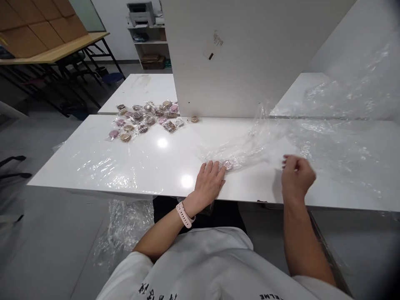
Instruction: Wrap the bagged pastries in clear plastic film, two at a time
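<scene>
My left hand [211, 182] lies palm down on the white table [131, 162], fingers stretched out. Its fingertips touch a clear plastic bag [240, 156] with a small pinkish item [227, 165] in it. To the right, my right hand [296, 175] is raised a little over the table with its fingers curled together. Whether anything is pinched in it cannot be made out. Further left on the tabletop, several cookie-like rounds in clear wrappers [137, 118] lie in a loose cluster, brown, tan and pink. One wrapped tan piece [194, 119] sits apart by the panel.
A tall white panel [231, 62] stands at the table's back edge. Crumpled clear film [340, 146] spreads over the right side, and more plastic [125, 229] hangs below the front edge. Cardboard boxes [40, 29] and a printer [141, 14] are in the background.
</scene>
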Action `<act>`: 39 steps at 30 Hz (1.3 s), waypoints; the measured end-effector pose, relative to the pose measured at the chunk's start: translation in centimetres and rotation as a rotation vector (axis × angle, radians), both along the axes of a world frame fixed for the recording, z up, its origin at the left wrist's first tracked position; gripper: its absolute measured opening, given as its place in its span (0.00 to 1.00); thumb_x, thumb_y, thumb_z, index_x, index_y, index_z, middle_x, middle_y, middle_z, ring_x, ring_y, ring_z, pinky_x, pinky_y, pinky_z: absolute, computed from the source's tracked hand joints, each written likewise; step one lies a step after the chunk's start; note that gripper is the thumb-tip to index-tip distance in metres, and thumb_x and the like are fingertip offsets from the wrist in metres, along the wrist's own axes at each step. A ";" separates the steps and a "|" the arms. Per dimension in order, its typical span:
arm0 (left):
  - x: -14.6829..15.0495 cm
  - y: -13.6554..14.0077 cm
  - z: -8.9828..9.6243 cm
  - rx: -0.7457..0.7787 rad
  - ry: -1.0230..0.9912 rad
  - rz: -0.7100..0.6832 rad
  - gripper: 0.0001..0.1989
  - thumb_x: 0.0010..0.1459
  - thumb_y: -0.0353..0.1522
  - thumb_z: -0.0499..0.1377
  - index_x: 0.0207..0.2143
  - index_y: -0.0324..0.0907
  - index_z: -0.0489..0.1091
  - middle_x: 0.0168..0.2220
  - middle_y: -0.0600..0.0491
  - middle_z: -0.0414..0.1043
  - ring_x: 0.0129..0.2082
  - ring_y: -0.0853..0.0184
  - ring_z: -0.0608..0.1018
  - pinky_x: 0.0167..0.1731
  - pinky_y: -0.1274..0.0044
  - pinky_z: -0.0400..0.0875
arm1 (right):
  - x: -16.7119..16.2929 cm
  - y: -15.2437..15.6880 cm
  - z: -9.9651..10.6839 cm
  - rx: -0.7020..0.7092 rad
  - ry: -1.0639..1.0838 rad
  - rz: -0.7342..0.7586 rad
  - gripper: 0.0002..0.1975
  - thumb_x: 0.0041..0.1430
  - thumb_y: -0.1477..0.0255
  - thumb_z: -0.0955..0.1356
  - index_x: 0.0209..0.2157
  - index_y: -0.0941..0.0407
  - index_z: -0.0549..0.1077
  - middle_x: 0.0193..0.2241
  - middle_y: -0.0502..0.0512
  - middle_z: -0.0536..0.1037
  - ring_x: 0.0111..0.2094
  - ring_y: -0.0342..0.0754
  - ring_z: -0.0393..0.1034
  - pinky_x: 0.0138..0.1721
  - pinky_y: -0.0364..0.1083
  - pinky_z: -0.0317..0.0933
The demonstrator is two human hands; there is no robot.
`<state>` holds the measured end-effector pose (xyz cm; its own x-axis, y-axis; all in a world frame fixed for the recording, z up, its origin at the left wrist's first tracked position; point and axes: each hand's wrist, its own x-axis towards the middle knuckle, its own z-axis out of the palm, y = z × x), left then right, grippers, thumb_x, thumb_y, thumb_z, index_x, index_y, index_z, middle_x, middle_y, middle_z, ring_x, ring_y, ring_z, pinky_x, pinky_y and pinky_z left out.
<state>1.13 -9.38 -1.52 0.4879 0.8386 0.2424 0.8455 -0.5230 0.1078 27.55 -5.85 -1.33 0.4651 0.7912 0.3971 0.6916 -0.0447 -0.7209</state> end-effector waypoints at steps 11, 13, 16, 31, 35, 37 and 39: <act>-1.0 0.6 -0.8 0.011 -0.076 -0.071 0.13 0.68 0.33 0.52 0.51 0.39 0.67 0.55 0.41 0.69 0.57 0.54 0.70 0.59 0.60 0.64 | -8.8 0.8 0.2 -0.017 -0.390 1.055 0.22 0.70 0.71 0.57 0.60 0.50 0.69 0.55 0.58 0.76 0.59 0.54 0.66 0.58 0.59 0.59; -1.3 0.8 -1.0 -0.005 -0.140 -0.096 0.11 0.68 0.33 0.52 0.49 0.40 0.67 0.53 0.43 0.71 0.55 0.56 0.72 0.57 0.62 0.66 | -8.6 1.9 0.5 -0.102 -0.418 1.162 0.22 0.71 0.69 0.57 0.62 0.49 0.66 0.57 0.57 0.74 0.60 0.53 0.65 0.60 0.59 0.57; -1.7 1.1 -1.3 -0.017 -0.291 -0.104 0.14 0.66 0.29 0.53 0.54 0.42 0.62 0.55 0.45 0.69 0.56 0.58 0.71 0.57 0.64 0.67 | -7.0 3.3 0.4 -0.229 -0.430 1.314 0.28 0.68 0.59 0.62 0.67 0.47 0.58 0.63 0.56 0.68 0.63 0.55 0.62 0.63 0.60 0.54; -3.5 4.6 0.7 -0.376 -0.608 -0.123 0.06 0.60 0.33 0.60 0.39 0.42 0.68 0.38 0.51 0.72 0.40 0.62 0.71 0.44 0.70 0.66 | -6.1 2.8 0.2 -0.406 0.031 1.161 0.18 0.64 0.62 0.64 0.54 0.49 0.72 0.50 0.56 0.76 0.50 0.55 0.69 0.49 0.52 0.65; -3.9 4.8 1.4 -0.639 -0.727 -0.134 0.06 0.59 0.34 0.60 0.35 0.41 0.67 0.31 0.55 0.68 0.31 0.68 0.69 0.32 0.76 0.63 | -5.5 3.3 1.0 -0.572 0.073 1.203 0.20 0.64 0.58 0.64 0.55 0.48 0.72 0.49 0.56 0.75 0.46 0.54 0.70 0.45 0.52 0.65; -4.0 4.8 1.3 -0.672 -0.774 -0.137 0.07 0.58 0.35 0.61 0.35 0.41 0.67 0.32 0.55 0.68 0.32 0.68 0.70 0.33 0.76 0.63 | -5.6 3.6 1.0 -0.583 0.171 1.223 0.20 0.61 0.57 0.67 0.52 0.49 0.74 0.52 0.57 0.73 0.46 0.54 0.70 0.44 0.51 0.66; -3.9 4.8 0.9 -0.631 -0.800 -0.172 0.08 0.57 0.35 0.62 0.34 0.41 0.67 0.37 0.52 0.69 0.36 0.66 0.71 0.36 0.75 0.65 | -5.8 3.6 0.9 -0.508 0.244 1.214 0.18 0.57 0.58 0.70 0.47 0.49 0.76 0.58 0.57 0.68 0.53 0.55 0.67 0.47 0.52 0.65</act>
